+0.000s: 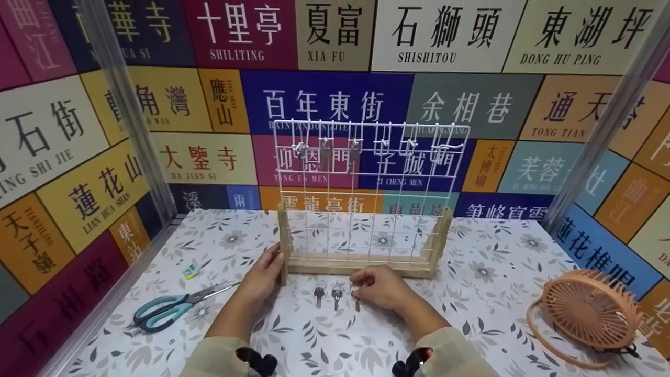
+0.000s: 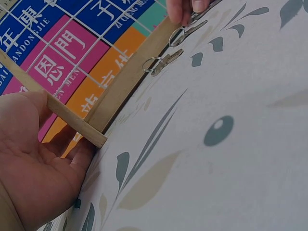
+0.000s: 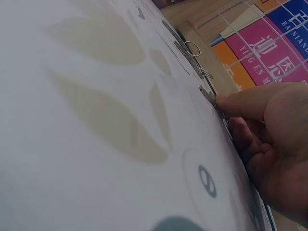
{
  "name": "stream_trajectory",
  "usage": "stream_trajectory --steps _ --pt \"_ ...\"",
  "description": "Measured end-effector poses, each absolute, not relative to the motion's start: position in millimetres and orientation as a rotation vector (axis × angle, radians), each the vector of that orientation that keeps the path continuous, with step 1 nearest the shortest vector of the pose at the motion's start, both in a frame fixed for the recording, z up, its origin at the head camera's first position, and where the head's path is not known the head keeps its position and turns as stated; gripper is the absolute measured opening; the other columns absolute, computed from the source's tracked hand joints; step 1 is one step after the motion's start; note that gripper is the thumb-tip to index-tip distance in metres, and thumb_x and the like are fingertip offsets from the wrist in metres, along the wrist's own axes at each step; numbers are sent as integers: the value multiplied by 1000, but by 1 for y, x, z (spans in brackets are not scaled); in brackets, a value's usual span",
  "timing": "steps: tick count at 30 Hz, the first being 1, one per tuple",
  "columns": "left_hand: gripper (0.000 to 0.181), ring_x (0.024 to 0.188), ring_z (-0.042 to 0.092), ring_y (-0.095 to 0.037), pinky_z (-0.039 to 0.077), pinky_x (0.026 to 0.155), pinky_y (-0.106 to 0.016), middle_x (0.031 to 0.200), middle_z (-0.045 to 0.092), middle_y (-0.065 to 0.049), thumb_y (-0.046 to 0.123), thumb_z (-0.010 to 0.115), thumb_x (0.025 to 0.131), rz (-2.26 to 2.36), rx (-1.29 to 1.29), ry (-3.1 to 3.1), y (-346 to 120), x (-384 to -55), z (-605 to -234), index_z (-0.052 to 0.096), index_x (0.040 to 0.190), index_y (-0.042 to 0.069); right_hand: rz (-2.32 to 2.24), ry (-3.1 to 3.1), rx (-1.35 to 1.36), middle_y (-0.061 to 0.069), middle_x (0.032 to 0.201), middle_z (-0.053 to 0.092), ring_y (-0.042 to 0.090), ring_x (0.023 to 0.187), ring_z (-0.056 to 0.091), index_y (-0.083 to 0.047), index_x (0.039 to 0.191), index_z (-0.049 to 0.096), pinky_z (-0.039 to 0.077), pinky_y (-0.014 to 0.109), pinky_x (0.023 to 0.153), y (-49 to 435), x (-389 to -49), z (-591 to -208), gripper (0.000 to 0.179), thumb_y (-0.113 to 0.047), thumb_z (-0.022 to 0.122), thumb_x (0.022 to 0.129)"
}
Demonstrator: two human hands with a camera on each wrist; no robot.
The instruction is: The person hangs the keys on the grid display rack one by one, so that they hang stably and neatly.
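A white wire grid rack point(image 1: 371, 124) stands upright in a wooden frame point(image 1: 361, 268). My left hand point(image 1: 266, 272) grips the frame's left end piece point(image 2: 72, 118), its fingers reaching behind the wood. Two keys with rings, one key point(image 1: 319, 296) and another key point(image 1: 337, 297), lie on the table before the frame. To their right, my right hand point(image 1: 384, 288) pinches a third key point(image 3: 208, 92) lying low at the tabletop; the fingers partly cover it. Several hooks point(image 1: 411, 145) line the upper grid, and small metal items point(image 1: 354, 149), seemingly keys, hang at its left.
Scissors point(image 1: 170, 309) with teal-and-black handles lie left of my left arm, beside a small green-and-white packet point(image 1: 192, 270). An orange fan point(image 1: 591, 311) stands at the right on the floral tabletop point(image 1: 497, 314). Printed panels and clear posts surround the table.
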State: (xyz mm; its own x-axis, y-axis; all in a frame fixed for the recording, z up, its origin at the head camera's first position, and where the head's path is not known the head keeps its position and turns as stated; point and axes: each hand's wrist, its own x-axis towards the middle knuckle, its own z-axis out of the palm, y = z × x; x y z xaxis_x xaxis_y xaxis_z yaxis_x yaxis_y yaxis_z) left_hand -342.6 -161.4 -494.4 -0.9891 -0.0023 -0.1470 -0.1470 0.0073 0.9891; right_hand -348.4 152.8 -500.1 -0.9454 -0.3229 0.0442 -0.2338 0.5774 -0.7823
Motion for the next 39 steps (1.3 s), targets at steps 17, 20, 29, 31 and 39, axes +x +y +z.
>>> stream_trajectory --steps 17,20,29,31,39 --pt "56 162 35 -33 24 135 -57 174 40 -1 53 53 110 1993 -162 2317 -161 -342 -493 42 164 40 -1386 2653 -491 3 93 78 11 82 64 -8 105 83 53 23 72 157 -346 -498 21 -5 85 85" --pt "56 163 34 -33 24 135 -57 174 40 -1 55 53 110 2002 -168 2286 -161 -342 -492 42 163 41 -1399 2639 -487 3 95 80 10 82 67 -9 104 84 55 23 73 161 -346 -496 15 -11 85 89" --pt "57 163 32 -34 24 135 -56 174 39 -3 49 51 112 2054 -108 2257 -163 -342 -491 38 166 35 -1651 2474 -358 5 104 81 14 89 74 -5 117 81 64 30 83 168 -350 -480 26 -19 82 95" --pt "57 164 32 -33 23 135 -55 174 38 -3 48 51 112 2065 -111 2244 -163 -343 -491 38 166 35 -1760 2417 -308 6 107 81 15 91 76 -3 121 79 65 31 87 168 -350 -471 30 -20 81 97" --pt "56 160 40 -33 29 133 -55 171 44 -4 44 53 113 2081 -107 2259 -161 -345 -493 40 166 32 -2217 2269 -161 14 113 77 19 93 76 -1 121 78 66 27 88 166 -341 -425 27 -14 79 98"
